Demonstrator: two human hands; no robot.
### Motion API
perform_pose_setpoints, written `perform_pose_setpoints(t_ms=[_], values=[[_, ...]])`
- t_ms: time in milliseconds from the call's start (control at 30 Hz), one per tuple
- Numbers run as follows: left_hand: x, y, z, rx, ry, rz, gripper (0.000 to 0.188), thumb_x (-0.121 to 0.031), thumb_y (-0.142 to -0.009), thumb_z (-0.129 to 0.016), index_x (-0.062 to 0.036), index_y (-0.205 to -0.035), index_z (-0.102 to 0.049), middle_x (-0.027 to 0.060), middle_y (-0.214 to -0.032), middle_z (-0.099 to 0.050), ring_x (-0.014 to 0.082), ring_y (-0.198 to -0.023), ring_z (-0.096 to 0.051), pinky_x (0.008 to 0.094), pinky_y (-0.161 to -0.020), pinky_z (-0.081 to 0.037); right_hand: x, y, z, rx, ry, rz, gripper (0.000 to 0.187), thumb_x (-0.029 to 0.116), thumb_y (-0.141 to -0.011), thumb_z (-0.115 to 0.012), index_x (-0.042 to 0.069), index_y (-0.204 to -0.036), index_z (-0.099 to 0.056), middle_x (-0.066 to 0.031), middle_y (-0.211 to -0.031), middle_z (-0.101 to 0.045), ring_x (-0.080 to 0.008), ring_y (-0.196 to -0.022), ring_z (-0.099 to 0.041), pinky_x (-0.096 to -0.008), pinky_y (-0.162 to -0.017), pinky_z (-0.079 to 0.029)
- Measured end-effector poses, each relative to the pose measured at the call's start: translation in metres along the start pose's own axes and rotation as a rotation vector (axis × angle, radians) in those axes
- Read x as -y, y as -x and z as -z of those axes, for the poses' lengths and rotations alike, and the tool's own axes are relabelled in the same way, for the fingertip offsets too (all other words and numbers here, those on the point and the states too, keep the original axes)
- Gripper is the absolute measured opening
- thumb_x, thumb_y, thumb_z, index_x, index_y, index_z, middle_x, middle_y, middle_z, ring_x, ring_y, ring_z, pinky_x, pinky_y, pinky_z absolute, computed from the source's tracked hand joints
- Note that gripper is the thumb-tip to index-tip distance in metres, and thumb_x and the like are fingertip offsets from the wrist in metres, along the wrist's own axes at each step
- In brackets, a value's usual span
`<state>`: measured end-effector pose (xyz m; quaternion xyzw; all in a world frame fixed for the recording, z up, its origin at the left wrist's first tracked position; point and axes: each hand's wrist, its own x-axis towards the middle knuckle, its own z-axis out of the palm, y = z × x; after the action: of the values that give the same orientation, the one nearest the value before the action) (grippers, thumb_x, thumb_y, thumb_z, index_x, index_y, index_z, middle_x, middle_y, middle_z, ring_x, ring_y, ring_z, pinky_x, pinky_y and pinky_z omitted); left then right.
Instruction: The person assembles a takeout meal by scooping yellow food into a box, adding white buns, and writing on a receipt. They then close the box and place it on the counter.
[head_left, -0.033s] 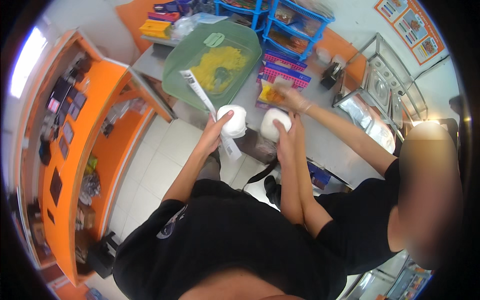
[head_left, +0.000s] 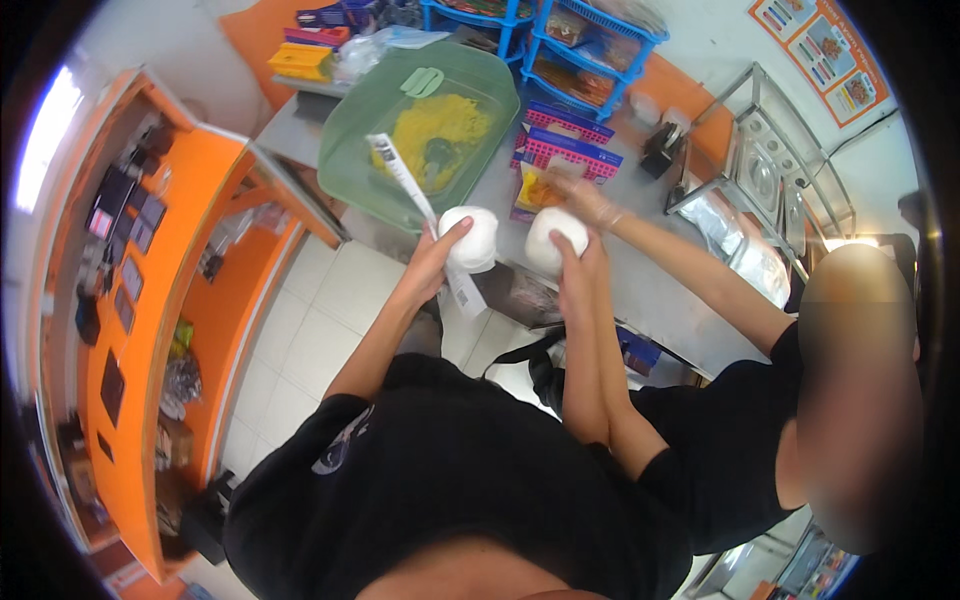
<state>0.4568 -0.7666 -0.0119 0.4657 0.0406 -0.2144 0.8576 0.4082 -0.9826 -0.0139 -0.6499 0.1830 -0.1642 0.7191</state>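
My left hand (head_left: 430, 262) is closed around a white, rounded wrapped bundle (head_left: 468, 238), its thumb on the side. A long white printed paper strip (head_left: 403, 182) is pinched in the same hand and passes behind the bundle. A similar white bundle (head_left: 552, 236) sits in my right hand (head_left: 575, 275), its thumb pressed on the front. Beside my right forearm runs a co-worker's bare arm (head_left: 618, 385), its hand mostly hidden behind mine. The co-worker's other hand (head_left: 585, 200), in a clear glove, is at a small open carton (head_left: 530, 190) with yellow and orange food.
A green translucent tub (head_left: 340, 150) of yellow food with a dark scoop stands on the metal counter (head_left: 655, 250). Behind are pink-and-purple cartons (head_left: 570, 155) and blue tiered racks (head_left: 590, 65). An orange shelf unit (head_left: 195, 190) is at left; the co-worker (head_left: 720, 430) stands close at right.
The view has shifted slightly. My right hand and its bundle have moved a little up and right in the picture. Both hands keep their hold.
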Motion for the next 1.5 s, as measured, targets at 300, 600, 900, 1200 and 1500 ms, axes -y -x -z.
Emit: perform_pose_setpoints(t_ms=[300,600,900,1200,1500], values=[[-0.020,-0.136,-0.008,0.233,-0.046,0.359,0.068,-0.031,-0.083,-0.068,-0.0020,-0.128,-0.027,0.0124,-0.118,-0.051,0.0183,-0.105,-0.056,0.0332,-0.085,-0.048,0.005,-0.043,-0.006,-0.399,-0.113,-0.157,0.064,0.012,-0.075,-0.069,0.000,-0.126,-0.033,-0.0183,-0.118,-0.048,-0.0233,-0.105,-0.052,-0.0311,-0.087,-0.044],[0.005,-0.166,-0.009,0.204,-0.135,0.345,0.066,-0.031,-0.081,-0.070,-0.0002,-0.123,-0.029,0.0116,-0.109,-0.048,0.0175,-0.100,-0.054,0.0313,-0.085,-0.048,0.020,-0.078,0.012,-0.471,0.279,-0.372,0.067,0.019,-0.073,-0.074,-0.001,-0.123,-0.034,-0.0219,-0.114,-0.053,-0.0249,-0.101,-0.056,-0.0318,-0.084,-0.046],[-0.003,-0.165,-0.019,0.111,-0.234,0.274,0.054,-0.028,-0.084,-0.067,0.0009,-0.118,-0.037,0.0121,-0.109,-0.052,0.0175,-0.100,-0.055,0.0307,-0.086,-0.046,-0.032,-0.163,0.038,0.137,0.257,-0.429,0.073,0.024,-0.079,-0.071,0.001,-0.136,-0.032,-0.0175,-0.130,-0.047,-0.0267,-0.122,-0.045,-0.0357,-0.101,-0.035],[-0.010,-0.160,-0.023,0.070,-0.179,0.245,0.042,-0.024,-0.087,-0.064,0.0003,-0.114,-0.044,0.0097,-0.104,-0.056,0.0150,-0.095,-0.057,0.0295,-0.083,-0.048,-0.038,-0.162,0.044,0.146,0.285,-0.420,0.064,0.016,-0.080,-0.070,0.000,-0.133,-0.037,-0.0165,-0.124,-0.052,-0.0226,-0.111,-0.052,-0.0326,-0.094,-0.041],[0.018,-0.171,-0.031,0.225,0.190,0.405,0.055,-0.044,-0.093,-0.043,0.0000,-0.125,-0.046,0.0178,-0.111,-0.061,0.0274,-0.099,-0.061,0.0378,-0.086,-0.049,-0.007,-0.132,0.026,-0.211,0.191,-0.335,0.053,0.018,-0.072,-0.076,0.001,-0.111,-0.045,-0.0164,-0.096,-0.064,-0.0187,-0.080,-0.064,-0.0307,-0.067,-0.051]])
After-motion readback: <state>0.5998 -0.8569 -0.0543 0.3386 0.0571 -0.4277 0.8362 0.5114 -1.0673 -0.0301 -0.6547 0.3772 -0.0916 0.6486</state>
